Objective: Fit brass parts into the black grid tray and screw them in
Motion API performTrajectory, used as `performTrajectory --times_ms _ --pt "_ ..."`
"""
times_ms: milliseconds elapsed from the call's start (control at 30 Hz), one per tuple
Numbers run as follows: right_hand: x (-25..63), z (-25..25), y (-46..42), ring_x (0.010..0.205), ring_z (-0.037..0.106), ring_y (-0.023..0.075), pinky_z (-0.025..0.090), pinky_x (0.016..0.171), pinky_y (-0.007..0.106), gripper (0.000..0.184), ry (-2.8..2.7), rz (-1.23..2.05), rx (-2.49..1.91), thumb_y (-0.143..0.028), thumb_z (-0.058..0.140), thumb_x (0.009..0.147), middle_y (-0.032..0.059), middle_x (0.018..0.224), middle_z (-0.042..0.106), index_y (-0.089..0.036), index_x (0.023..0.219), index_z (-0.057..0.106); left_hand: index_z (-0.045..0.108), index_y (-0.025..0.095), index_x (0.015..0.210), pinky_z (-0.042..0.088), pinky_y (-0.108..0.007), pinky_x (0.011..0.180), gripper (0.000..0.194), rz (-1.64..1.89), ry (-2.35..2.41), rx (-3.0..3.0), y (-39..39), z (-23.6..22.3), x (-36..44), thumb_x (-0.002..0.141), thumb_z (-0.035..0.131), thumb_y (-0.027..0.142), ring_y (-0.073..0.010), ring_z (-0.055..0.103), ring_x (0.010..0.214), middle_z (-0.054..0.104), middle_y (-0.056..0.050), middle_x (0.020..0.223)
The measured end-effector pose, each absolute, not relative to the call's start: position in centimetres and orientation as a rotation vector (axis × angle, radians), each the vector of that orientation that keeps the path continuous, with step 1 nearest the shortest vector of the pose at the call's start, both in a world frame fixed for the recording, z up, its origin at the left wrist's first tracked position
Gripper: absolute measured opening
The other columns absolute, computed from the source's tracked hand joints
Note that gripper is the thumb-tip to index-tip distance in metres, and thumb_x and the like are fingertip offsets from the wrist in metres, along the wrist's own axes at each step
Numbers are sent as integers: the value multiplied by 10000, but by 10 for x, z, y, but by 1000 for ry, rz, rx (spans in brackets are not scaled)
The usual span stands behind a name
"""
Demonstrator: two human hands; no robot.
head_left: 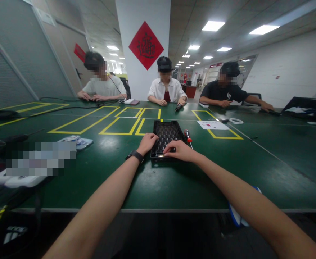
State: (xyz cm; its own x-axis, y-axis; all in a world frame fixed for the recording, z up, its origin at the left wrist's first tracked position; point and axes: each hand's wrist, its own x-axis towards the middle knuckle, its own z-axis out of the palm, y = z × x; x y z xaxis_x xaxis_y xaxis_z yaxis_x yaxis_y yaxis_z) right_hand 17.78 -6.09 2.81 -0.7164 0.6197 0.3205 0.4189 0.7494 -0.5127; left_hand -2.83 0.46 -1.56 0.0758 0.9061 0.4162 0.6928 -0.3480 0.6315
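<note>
The fingers of the right hand (177,150) are bent and pinched together at the near end of the black tray (154,157); whether they grasp a small piece, I cannot tell. The fingers of the left hand (147,142) are curled on the tray's left edge. The tray lies flat on the green surface (114,180), and small metallic parts (167,133) are inside it. Just beside its right side is a red screwdriver (187,136). More to the right lies a white paper (213,125).
</note>
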Motion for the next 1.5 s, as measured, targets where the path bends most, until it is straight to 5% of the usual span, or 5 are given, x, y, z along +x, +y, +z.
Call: performTrajectory --times_ms 1500 --pt "176 25 -60 732 628 129 446 722 251 251 -2401 699 -802 -314 654 728 35 800 689 -151 918 659 695 172 796 393 -300 876 317 1137 1611 2079 2 -15 -29 781 406 299 -197 541 962 677 -55 926"
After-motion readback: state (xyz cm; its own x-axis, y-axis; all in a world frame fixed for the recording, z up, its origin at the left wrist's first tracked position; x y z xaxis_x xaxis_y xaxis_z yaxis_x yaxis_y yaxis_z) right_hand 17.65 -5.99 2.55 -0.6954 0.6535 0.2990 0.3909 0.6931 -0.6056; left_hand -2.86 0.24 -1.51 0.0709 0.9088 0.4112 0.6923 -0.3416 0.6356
